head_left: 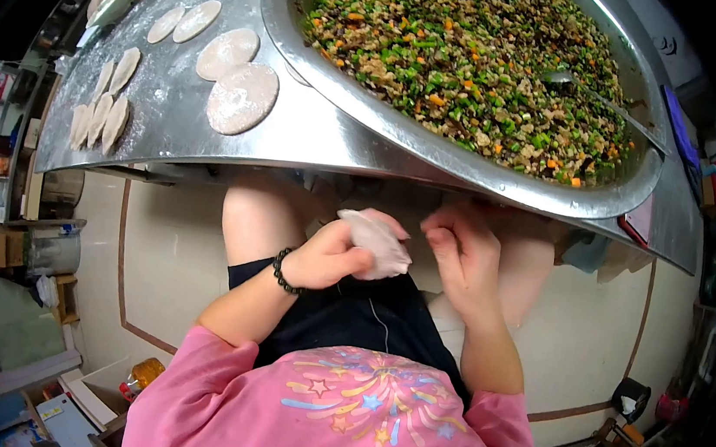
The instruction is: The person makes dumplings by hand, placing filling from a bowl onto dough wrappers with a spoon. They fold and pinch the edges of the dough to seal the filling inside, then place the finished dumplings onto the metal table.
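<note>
My left hand (336,252), with a dark bead bracelet on its wrist, is closed round a pale, filled dumpling (380,248) with a pleated edge. It holds the dumpling above my lap, just below the table's front edge. To its right, apart from the dumpling, my right hand (464,265) has its fingers curled and its thumb apart, with nothing visible between them. Floured round dough wrappers (243,100) lie on the steel table (167,129). A large metal basin (370,111) holds chopped filling (479,70) of greens, carrot and dark bits. A spoon (610,106) rests in the filling.
Several folded dumplings (100,120) stand in rows at the table's left. A plastic bag (115,2) lies at the far left corner. A purple object (680,126) is beside the basin. Boxes and a bottle (141,375) stand on the lower left.
</note>
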`<move>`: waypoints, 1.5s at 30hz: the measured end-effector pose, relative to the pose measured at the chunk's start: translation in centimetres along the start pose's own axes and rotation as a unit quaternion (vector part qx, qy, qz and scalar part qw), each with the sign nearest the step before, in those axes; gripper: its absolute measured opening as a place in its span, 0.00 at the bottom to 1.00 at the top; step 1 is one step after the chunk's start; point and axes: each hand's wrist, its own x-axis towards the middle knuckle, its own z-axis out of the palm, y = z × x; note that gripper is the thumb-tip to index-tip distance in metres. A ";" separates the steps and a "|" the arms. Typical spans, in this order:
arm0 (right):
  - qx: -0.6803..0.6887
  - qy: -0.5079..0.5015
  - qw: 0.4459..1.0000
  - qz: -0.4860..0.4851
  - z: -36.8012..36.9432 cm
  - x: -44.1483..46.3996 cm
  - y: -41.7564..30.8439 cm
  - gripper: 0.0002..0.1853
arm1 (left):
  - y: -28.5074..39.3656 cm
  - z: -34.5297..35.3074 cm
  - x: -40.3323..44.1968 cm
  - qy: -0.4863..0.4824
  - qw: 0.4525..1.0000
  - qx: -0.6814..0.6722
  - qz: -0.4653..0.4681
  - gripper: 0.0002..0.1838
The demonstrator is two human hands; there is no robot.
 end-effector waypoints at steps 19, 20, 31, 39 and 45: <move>-0.025 -0.049 0.989 -0.141 5.6 -1.0 -1.2 0.13 | 1.9 3.8 1.3 0.303 0.923 -0.165 0.170 0.29; -0.029 -0.046 0.987 -0.153 5.3 -0.9 -1.4 0.13 | 2.1 3.9 1.2 0.306 0.922 -0.161 0.173 0.29; -0.010 0.015 0.987 -0.163 3.0 -1.0 -2.2 0.13 | 1.5 5.5 1.3 0.316 0.929 -0.112 0.160 0.32; 0.037 0.027 0.985 -0.166 1.6 -1.1 -2.0 0.14 | 1.5 5.5 1.5 0.237 0.953 -0.123 0.141 0.32; -0.006 0.010 0.986 -0.166 1.0 -1.0 -2.1 0.16 | 1.4 5.2 1.4 0.218 0.965 -0.027 0.143 0.33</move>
